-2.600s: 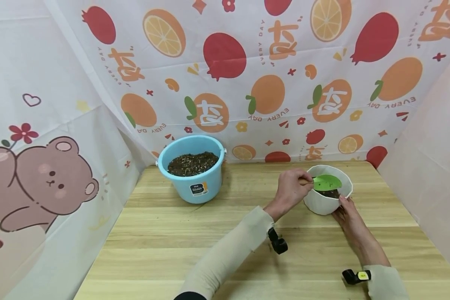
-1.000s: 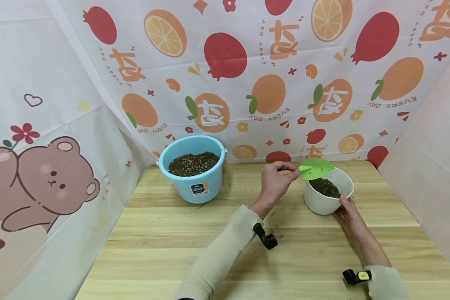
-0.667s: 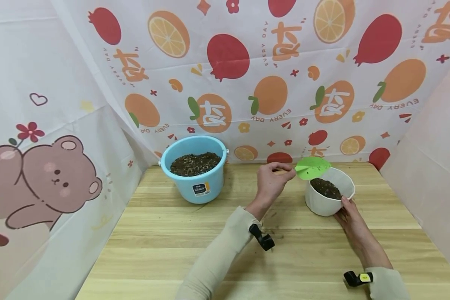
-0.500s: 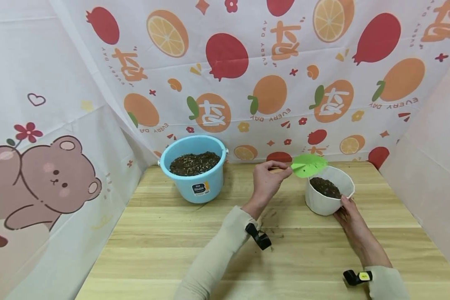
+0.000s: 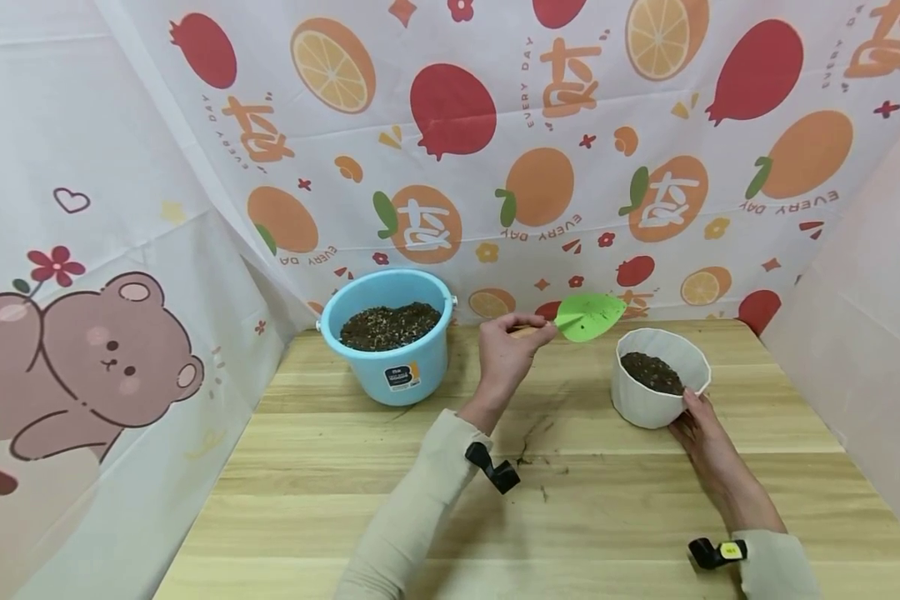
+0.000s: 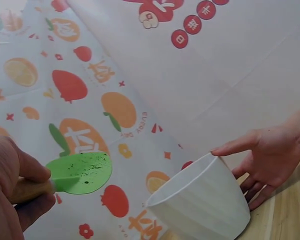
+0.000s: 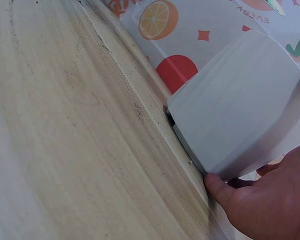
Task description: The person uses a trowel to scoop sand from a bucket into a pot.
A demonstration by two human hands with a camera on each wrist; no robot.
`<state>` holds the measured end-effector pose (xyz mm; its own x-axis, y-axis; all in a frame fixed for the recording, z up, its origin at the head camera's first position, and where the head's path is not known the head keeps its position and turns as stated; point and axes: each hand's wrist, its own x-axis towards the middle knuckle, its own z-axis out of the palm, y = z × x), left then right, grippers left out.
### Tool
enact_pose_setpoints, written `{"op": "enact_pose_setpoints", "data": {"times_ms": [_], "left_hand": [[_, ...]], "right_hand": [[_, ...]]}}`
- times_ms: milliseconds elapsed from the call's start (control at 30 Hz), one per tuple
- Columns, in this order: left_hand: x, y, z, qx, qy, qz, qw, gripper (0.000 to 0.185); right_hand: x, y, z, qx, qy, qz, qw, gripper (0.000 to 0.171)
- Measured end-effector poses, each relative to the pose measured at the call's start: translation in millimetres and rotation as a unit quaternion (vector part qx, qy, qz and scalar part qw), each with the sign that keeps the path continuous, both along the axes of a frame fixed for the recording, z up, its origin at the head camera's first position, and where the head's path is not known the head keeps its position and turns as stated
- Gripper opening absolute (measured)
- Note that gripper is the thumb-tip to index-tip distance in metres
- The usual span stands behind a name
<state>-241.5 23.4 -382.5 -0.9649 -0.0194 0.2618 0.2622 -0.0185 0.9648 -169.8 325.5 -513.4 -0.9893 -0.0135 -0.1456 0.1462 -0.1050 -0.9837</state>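
Note:
My left hand (image 5: 504,354) grips the wooden handle of a small green trowel (image 5: 591,317), raised between the bucket and the pot. A few dark soil specks cling to the trowel's blade (image 6: 87,172), which otherwise looks bare. My right hand (image 5: 708,446) holds a white faceted flower pot (image 5: 641,404) from its near right side. The thumb lies at the pot's rim, with other fingers (image 7: 217,187) low by its base. Inside the pot is dark soil (image 5: 651,372), heaped toward the left wall and well below the rim.
A light blue bucket (image 5: 397,379) with dark soil (image 5: 390,327) stands at the table's back left. Soil crumbs (image 5: 525,450) lie on the wooden table (image 5: 307,500) between the arms. A fruit-print cloth (image 5: 450,217) hangs behind the table.
The trowel has risen from over the pot and moved left with my left hand, clear of the rim. Between the first two frames the blade turned and soil in the pot came into view. My right hand stays.

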Motion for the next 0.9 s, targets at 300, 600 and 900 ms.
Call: {"op": "enact_pose_setpoints", "data": {"times_ms": [300,600,900], "left_hand": [[-1.5,-16.3,7.5,0.016,-0.008,0.008,0.9998,0.016],[-4.4,-30.3,12.4,0.019,0.005,0.024,0.9995,0.013],[-5.4,-48.0,22.4,0.039,0.013,0.038,0.9984,0.015]], "right_hand": [[-0.3,-0.7,0.1,0.003,-0.001,0.003,1.000,0.080],[2.0,0.4,-2.2,0.003,0.008,-0.001,1.000,0.078],[1.6,1.3,0.1,0.015,0.003,0.000,1.000,0.079]]}}
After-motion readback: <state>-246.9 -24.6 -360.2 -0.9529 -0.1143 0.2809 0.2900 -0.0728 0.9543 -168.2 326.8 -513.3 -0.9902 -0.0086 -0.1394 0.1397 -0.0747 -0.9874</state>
